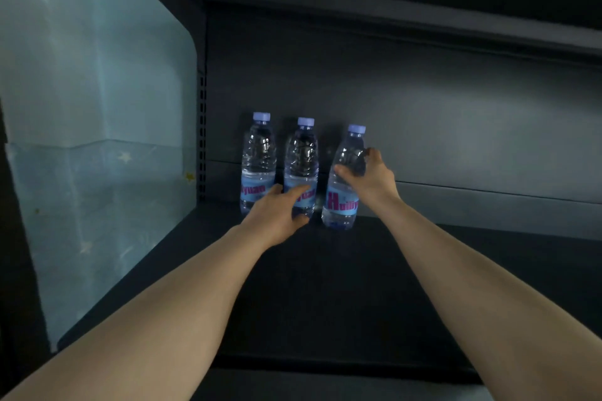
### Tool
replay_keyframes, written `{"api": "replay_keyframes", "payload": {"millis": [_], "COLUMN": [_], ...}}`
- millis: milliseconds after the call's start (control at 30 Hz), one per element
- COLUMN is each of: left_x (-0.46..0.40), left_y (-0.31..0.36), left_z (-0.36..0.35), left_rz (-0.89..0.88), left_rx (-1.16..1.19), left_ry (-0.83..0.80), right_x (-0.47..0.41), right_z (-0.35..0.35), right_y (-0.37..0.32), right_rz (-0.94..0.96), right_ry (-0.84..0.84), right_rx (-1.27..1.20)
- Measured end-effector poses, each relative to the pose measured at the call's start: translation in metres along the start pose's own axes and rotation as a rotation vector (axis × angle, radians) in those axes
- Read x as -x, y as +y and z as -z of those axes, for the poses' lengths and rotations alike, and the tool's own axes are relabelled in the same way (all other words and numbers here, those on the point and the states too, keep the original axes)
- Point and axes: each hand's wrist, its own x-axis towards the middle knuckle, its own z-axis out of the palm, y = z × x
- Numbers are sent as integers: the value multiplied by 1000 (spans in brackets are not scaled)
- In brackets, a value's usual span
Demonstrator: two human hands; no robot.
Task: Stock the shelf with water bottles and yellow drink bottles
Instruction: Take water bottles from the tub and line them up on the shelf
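Three clear water bottles with pale purple caps and blue labels stand in a row at the back left of a dark shelf [325,286]. The left bottle [258,153] stands free and upright. My left hand [277,215] grips the middle bottle [301,153] low down, around its label. My right hand [368,176] grips the right bottle [345,205] at its upper body; this bottle leans slightly to the right. No yellow drink bottles are in view.
A light blue panel with faint stars [91,140] closes the shelf's left side. A perforated upright [202,133] runs down the back left corner. The grey back wall [456,127] and a shelf above [423,10] bound the space. Bare shelf surface stretches to the right.
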Motion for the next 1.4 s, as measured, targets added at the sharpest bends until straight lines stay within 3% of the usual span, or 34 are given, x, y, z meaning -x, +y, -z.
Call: {"api": "replay_keyframes", "payload": {"millis": [133,600,1400], "left_x": [-1,-11,-17], "left_y": [3,9,19], "left_z": [-4,-7,-17], "left_rz": [-10,39,-10], "left_rx": [-35,-78,-227], "left_ry": [-47,-95,-100], "right_x": [2,1,-5], "right_z": [0,-7,-3], "right_y": [9,14,28], "right_rz": [-40,-40,-24], "right_ry": [-76,23,-8], "right_rx": [88,154,94]}}
